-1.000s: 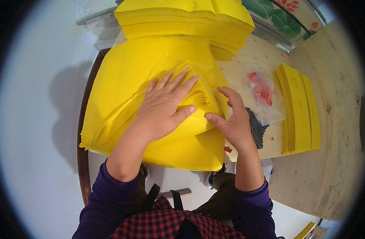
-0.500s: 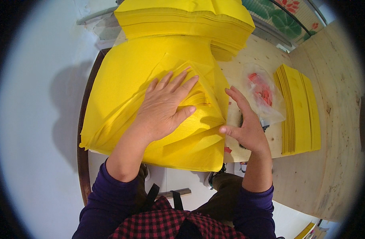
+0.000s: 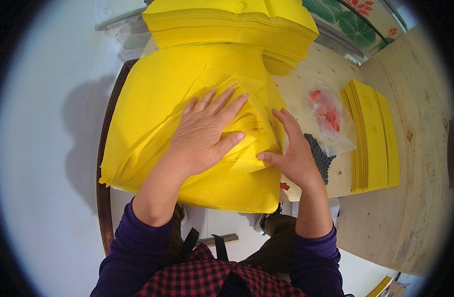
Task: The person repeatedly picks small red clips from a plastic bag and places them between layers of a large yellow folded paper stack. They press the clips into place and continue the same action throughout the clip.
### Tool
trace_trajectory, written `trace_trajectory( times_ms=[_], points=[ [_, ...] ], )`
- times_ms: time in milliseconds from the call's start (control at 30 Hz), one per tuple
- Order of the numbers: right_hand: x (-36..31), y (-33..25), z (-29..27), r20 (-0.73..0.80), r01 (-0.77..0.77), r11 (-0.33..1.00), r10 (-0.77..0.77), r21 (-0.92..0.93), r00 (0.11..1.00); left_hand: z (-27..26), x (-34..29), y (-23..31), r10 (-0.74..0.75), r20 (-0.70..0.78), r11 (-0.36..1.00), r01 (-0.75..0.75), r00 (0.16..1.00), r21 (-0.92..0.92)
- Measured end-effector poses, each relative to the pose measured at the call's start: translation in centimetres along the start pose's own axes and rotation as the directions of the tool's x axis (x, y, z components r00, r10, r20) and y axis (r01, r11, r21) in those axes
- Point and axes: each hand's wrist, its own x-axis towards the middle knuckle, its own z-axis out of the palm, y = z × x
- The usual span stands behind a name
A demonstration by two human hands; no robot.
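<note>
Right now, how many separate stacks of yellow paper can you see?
3. A big stack lies under both hands, a second stack sits beyond it at the far edge, and a narrow stack lies to the right on the wooden table. Others may be hidden.

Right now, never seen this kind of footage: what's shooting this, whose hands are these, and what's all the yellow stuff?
There is no machine here. A person wears a wide fisheye camera on the head, looking down at their own two bare hands, so the edges curve and the forearms come in from the bottom.

The left hand lies flat, fingers spread, on a fanned bundle of yellow paper sheets, which sits on a large yellow paper stack. The right hand touches the bundle's right edge, thumb against it. Neither hand has a closed grip on anything; both press or steady.

On the wooden table to the right lie a narrow pile of yellow strips, a clear plastic bag with red pieces, and a dark mesh item. Another yellow stack sits further back.
</note>
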Motion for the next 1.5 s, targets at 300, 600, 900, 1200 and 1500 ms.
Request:
trace_trajectory(
  times_ms=[300,600,900,1200,1500],
  points=[
    [-0.4,1.1,-2.2,0.081,0.056,0.998,-0.058,0.034,0.995,0.2,0.0,-0.1,0.006,-0.007,1.0,-0.006,1.0,0.017],
    [-0.2,1.0,-1.1,-0.049,0.017,0.994,-0.012,0.109,0.999,0.2,0.0,-0.1,0.012,-0.017,1.0,-0.012,1.0,0.003],
    [0.1,0.4,0.5,-0.049,0.014,0.999,-0.011,0.048,0.999,0.2,0.0,-0.1,0.006,-0.009,1.0,-0.006,1.0,0.017],
    [0.0,0.3,0.5,-0.179,0.078,0.996,-0.082,-0.034,0.98,0.1,0.0,-0.1,0.002,-0.011,1.0,-0.002,1.0,0.014],
    [-0.6,0.2,0.2,-0.222,0.067,0.998,-0.063,0.008,0.973,0.2,0.0,-0.1,-0.001,-0.014,1.0,0.001,1.0,0.011]
  ],
)
